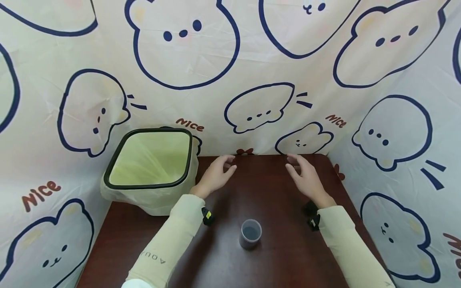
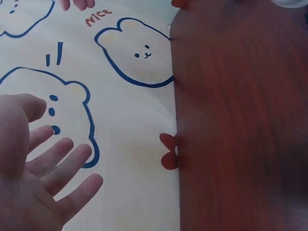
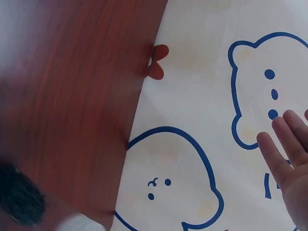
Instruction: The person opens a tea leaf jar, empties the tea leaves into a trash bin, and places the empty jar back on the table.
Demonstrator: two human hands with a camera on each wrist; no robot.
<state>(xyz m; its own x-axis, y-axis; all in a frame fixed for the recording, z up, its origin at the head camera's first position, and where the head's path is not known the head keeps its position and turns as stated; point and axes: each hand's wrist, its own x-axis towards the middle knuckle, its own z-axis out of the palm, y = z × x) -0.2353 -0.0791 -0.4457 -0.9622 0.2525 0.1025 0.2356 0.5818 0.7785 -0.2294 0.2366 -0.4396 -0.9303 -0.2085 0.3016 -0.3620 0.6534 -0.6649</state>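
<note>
Over the far part of the table, my left hand [image 1: 217, 175] is held in the air with its fingers loosely bent and nothing between them. My right hand [image 1: 304, 176] mirrors it on the other side, also holding nothing. Relaxed, spread fingers of the left hand [image 2: 43, 168] show in the left wrist view. Straight fingers of the right hand [image 3: 291, 154] appear at the edge of the right wrist view. A small translucent grey cup [image 1: 249, 239] stands upright on the table, nearer to me than both hands and between the forearms.
A bin [image 1: 149, 200] with a dark rim and a pale yellow-green inside stands at the table's far left, close beside my left hand. The dark red-brown wooden table [image 1: 266, 200] meets a cartoon-printed cloth [image 1: 216, 108] at the back and right.
</note>
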